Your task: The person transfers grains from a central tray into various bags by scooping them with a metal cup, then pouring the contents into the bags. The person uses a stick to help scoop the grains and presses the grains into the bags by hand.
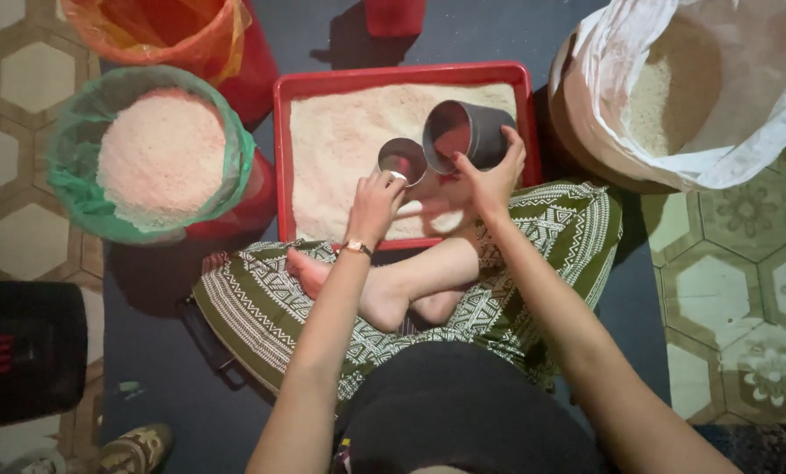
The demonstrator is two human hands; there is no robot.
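Over the red tray (281,158) at the upper middle of the frame, both hands work with metal cups above a bed of pale rice (340,149). At centre, the left hand (374,204) closes its fingertips on the rim of the small cup (402,160), which stands near upright on the rice. Just to its right, the right hand (491,175) wraps the large cup (465,133), tipped on its side with its mouth turned toward the small one; the two cups sit just beside each other, perhaps touching. To do this well, I judge the large cup's lip should stay close over the small cup's mouth and both should keep above the tray, so stray grains fall back onto the bed. A firm hold on the small cup's rim would stop it tilting. At upper left a green-lined bucket (235,149) holds more rice; at upper right stands an open white sack (744,114).
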